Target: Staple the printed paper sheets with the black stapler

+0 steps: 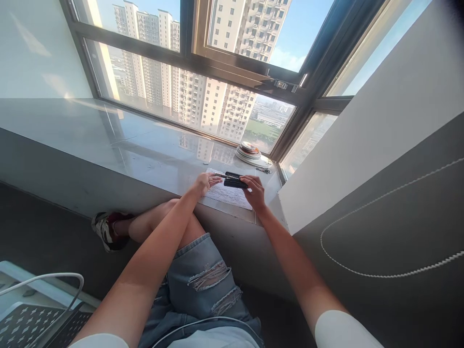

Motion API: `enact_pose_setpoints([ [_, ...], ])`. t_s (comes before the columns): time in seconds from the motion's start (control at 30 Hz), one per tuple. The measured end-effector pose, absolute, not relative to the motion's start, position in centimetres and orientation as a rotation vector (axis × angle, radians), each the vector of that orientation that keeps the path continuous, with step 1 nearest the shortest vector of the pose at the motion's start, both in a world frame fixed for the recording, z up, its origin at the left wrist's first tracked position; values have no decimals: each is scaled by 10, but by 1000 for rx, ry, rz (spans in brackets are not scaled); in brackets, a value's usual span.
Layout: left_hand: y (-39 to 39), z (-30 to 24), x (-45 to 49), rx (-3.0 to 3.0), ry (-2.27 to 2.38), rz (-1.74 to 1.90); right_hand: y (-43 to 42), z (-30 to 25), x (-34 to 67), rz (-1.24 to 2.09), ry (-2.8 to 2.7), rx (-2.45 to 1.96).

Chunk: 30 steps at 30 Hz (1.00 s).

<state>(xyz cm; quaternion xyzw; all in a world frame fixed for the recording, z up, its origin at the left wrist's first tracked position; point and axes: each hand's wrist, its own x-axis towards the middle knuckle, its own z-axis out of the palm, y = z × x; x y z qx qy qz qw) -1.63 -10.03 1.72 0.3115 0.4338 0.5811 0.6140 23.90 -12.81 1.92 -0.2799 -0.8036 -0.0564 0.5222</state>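
Note:
A sheet of printed paper (229, 194) lies on the grey window ledge (119, 145). My left hand (206, 183) rests on the paper's left part, fingers stretched out toward a thin pen-like stick (222, 176) that reaches its fingertips. My right hand (254, 192) is curled over a small black flat object (235, 180) lying on the paper, fingers wrapped on its right end. The object's exact kind is too small to tell.
A stack of round plates (251, 154) stands at the ledge's far right corner by the window. A white wall block (362, 145) rises on the right. My bent knee in torn denim shorts (203, 285) is below the ledge. A white cable and perforated rack (32, 314) sit lower left.

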Motion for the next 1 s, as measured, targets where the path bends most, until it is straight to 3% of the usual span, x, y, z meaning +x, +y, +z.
enact_pose_setpoints([
  [0.43,-108,23,-17,665,791,1235,-127,13,243,-71,-2127,-862],
  [0.7,-113,25,-23,730,767,1190,-128,19,241,-149,-1789,-1025],
  [1.0,-119,32,-26,898,625,1250,-122,22,242,353,-1703,-1234],
])
